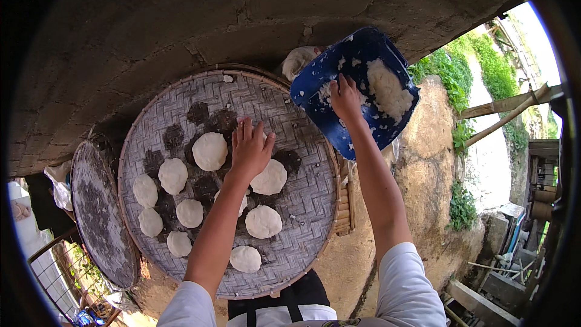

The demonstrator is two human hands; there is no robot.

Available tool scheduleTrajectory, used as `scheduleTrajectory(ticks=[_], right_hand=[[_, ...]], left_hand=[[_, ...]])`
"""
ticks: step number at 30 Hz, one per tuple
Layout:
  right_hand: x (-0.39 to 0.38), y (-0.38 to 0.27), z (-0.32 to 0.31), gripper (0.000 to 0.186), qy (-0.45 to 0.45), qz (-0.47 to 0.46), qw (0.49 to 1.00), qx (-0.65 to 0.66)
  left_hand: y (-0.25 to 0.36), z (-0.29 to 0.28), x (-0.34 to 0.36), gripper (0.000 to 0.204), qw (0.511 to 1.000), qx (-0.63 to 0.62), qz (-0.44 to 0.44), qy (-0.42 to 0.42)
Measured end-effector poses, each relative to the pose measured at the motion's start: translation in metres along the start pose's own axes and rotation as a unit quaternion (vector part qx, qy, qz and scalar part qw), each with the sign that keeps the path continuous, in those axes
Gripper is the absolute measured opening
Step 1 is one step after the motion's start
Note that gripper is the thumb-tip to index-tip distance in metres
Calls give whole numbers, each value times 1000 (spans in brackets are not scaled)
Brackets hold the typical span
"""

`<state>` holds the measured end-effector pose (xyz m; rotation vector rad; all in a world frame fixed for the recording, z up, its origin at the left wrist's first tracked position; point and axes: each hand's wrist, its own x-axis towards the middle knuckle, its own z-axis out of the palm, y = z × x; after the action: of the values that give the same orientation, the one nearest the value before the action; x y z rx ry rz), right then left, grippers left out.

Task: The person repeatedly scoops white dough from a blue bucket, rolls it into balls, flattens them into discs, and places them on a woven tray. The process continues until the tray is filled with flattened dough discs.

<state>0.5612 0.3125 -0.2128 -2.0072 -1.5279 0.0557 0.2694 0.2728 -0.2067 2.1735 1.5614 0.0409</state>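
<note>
Right hand (346, 98) is in the blue tub (380, 137), fingers aimed up and a bit left among white scraps. The lump (388, 92), white and soft-looking, sits just right of those fingers in the same tub. Its long axis slants from upper left to lower right, so it runs across the finger line rather than along it. I'd call that the key relation: any grab at the lump looks like a sideways shift to the right, not a reach forward. Right hand is clearly nearer; left is well apart, beyond the tub wall.

Right hand's grip: fingertips down in the scraps, and I can't make out whether they've pinched any.

Left hand (251, 145) is palm down over the woven tray (315, 206), fingers spread, no clamp that I can see. A bit of white shows by its thumb; can't tell if that's a whole patty underneath. One big patty (210, 151) lies just left of it, another patty (269, 177) just below and right.
</note>
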Motion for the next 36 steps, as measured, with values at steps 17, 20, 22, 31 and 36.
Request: scheduleTrajectory(ticks=[17, 20, 22, 31, 36], right_hand=[[13, 72, -69, 35, -129, -31, 988, -79], [-5, 77, -61, 33, -200, -16, 974, -103], [-22, 74, -53, 41, -295, 10, 946, -131], [-49, 26, -45, 19, -182, -171, 955, -158], [-46, 60, -105, 30, -283, -73, 930, -223]], left_hand=[[118, 24, -20, 36, 753, -639, -136, -76], [136, 39, -14, 39, 747, -643, -152, -69], [138, 44, -15, 36, 755, -640, -133, -55], [133, 49, -40, 26, 715, -674, -168, -78], [133, 46, -46, 29, 738, -653, -160, -56]])
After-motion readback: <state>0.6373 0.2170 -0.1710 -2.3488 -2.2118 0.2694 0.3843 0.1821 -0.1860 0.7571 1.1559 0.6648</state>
